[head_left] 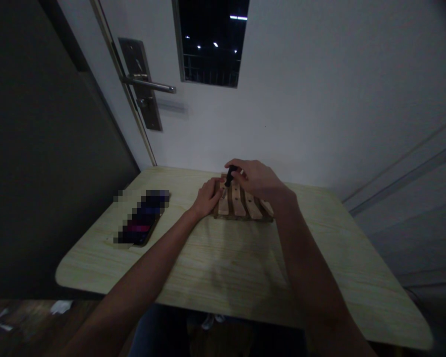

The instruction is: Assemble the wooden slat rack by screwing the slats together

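A: While the left hand [208,195] steadies the wooden rack [244,204], what is the right hand [258,177] up to?
B: Its thumb and fingers are clamped on a black handle [230,175], probably a screwdriver's, tilted over the leftmost slat [223,208]. Something slim and shiny shows below it; shaft or screw, I can't tell.
A: So, driving or loosening a screw?
B: That's my reading, though which way it turns I couldn't say. The next move seems to call for steady downward pressure, with the handle in line and the rack held still.
A: And the left fingers?
B: Close together over the rack's left end. Whether they grip or merely press, I can't tell.
A: Where's the rack on the table [215,267]?
B: Near the far edge, about midway between the left and right edges. A phone [144,218], partly pixelated, lies by itself toward the left edge.
A: What's the surface like?
B: Pale, wood-grained, with rounded near corners. The far edge meets a white door [301,99] with a lever handle [152,86] and a narrow window [211,49], lights showing in the dark beyond. The room is dim; past the near left corner, white scraps [61,307] lie on the floor [26,322].
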The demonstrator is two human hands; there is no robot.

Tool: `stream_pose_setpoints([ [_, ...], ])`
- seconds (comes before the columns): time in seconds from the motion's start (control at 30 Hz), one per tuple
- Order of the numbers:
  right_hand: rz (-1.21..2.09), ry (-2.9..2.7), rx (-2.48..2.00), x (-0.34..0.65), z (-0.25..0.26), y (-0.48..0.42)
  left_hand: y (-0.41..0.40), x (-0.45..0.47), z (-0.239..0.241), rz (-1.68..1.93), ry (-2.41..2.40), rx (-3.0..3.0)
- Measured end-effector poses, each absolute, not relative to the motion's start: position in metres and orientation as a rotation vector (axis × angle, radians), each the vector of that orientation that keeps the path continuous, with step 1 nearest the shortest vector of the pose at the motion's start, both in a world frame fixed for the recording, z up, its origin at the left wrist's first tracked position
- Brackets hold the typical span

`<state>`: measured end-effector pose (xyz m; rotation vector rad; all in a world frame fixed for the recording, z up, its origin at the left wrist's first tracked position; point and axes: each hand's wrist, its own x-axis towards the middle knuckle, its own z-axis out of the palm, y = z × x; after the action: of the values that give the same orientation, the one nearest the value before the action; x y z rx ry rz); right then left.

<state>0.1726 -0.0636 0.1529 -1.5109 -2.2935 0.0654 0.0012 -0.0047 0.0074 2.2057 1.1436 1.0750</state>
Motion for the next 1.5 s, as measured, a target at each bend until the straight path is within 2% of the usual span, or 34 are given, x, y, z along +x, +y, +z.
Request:
stream_pose_setpoints([
  [0.37, -0.006, -2.338, -1.612, 0.167, 0.158, -0.062, -0.005, 0.001, 0.008, 1.077, 1.131, 2.214],
  [0.8, 0.236, -2.382, -1.452, 0.17, 0.147, -0.059, -0.005, 0.001, 0.008, 1.098, 1.117, 2.216],
  [1.2, 0.009, -2.352, -1.596, 0.161, 0.145, -0.057, -0.002, 0.001, 0.006, 1.093, 1.125, 2.23],
  [1.5, 0.093, -2.341, -1.522, 0.161, 0.141, -0.05, -0.004, 0.002, 0.007, 1.076, 1.153, 2.226],
])
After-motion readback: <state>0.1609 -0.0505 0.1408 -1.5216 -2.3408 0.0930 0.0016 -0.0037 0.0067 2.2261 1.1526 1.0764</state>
